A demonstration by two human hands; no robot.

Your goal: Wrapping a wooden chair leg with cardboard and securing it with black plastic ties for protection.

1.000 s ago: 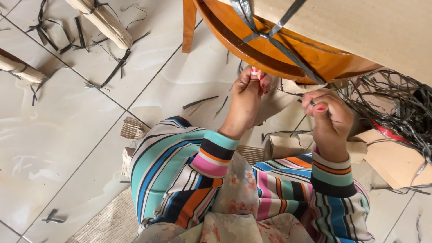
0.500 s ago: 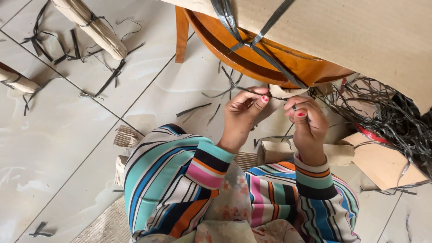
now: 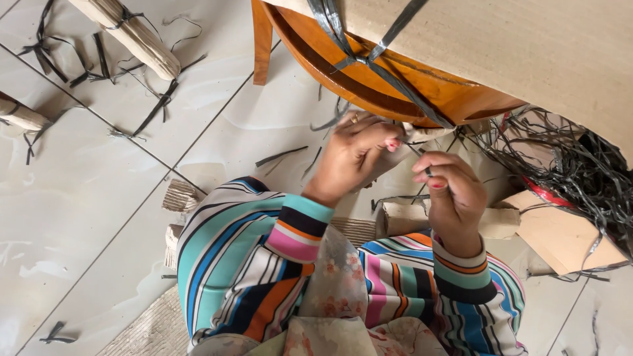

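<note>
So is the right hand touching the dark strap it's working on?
Touching. The head view shows the right hand pinching the thin dark strap between thumb and fingertips, just below the wooden chair seat.

Two hands show: the left hand (image 3: 349, 155) and the right hand (image 3: 452, 198). One orange wooden chair (image 3: 395, 92) stands at twelve o'clock. Two wrapped chair legs (image 3: 132, 36) lie at ten o'clock. One tangled heap of dark strapping (image 3: 580, 171) sits at three o'clock.

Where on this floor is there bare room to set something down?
Bare tile lies left of the striped sleeve, below the wrapped legs. Right is crowded: tangled black strapping, cardboard scraps, both hands.
</note>
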